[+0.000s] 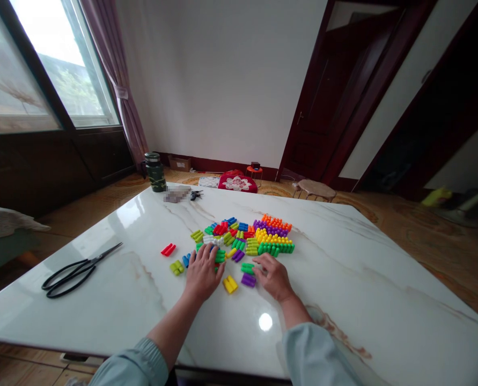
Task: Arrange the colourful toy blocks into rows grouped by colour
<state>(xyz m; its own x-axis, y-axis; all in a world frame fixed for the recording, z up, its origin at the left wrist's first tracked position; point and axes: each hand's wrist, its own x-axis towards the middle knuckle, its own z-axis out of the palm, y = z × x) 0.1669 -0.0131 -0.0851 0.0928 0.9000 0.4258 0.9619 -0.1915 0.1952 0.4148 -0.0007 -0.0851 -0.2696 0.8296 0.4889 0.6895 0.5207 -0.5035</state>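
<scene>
Just below centre frame, the left hand (203, 269) covers colourful pieces (225, 228), fingers slightly spread, any grip hidden. Right of it, the right hand (274, 276) curls, fingertips narrowly parted beside a green piece (247, 268); contact is unclear.

Through my distant feed I see what looks like a room in a home: a mauve curtain (109, 64) tied back beside a big window (72, 64), a dark-red panelled door (335, 91), patterned flooring (432, 241), a round stool (314, 188), a red flowered textile (237, 183) near the wall (222, 80), and a marble-look tabletop (363, 262).
</scene>
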